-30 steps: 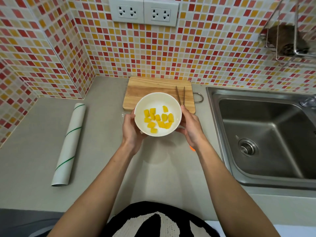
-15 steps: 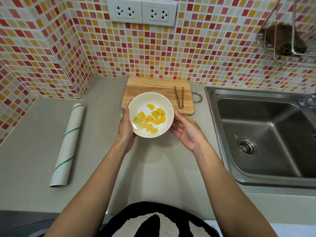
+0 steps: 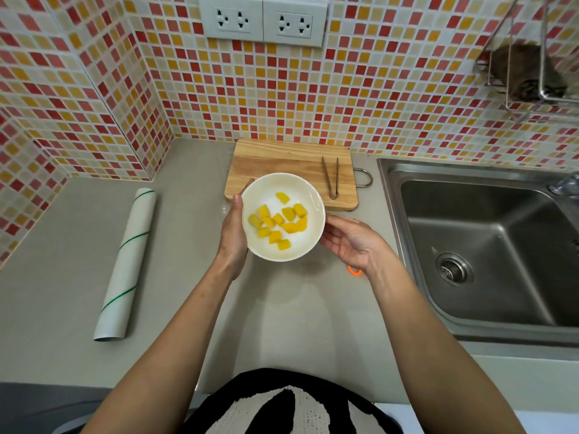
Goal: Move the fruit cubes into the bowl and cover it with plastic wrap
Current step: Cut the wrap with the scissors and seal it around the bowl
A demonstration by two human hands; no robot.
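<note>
A white bowl [image 3: 308,195] holds several yellow fruit cubes [image 3: 279,222]. A faint sheen near its right rim may be clear wrap, but I cannot tell for sure. My left hand [image 3: 233,228] grips the bowl's left side and holds it above the counter. My right hand [image 3: 352,242] is palm-up beside the bowl's right side, fingers spread, just off it. The plastic wrap roll [image 3: 127,263], white with green stripes, lies on the counter at the left.
A wooden cutting board [image 3: 282,162] with metal tongs [image 3: 331,177] lies behind the bowl by the tiled wall. A steel sink [image 3: 488,242] fills the right side. A small orange ring [image 3: 354,270] lies under my right wrist. A wire rack [image 3: 529,70] hangs upper right.
The bowl has shifted left and tilted, and the cubes have slid. My right hand has come off the bowl and opened; my left hand alone still holds it.
</note>
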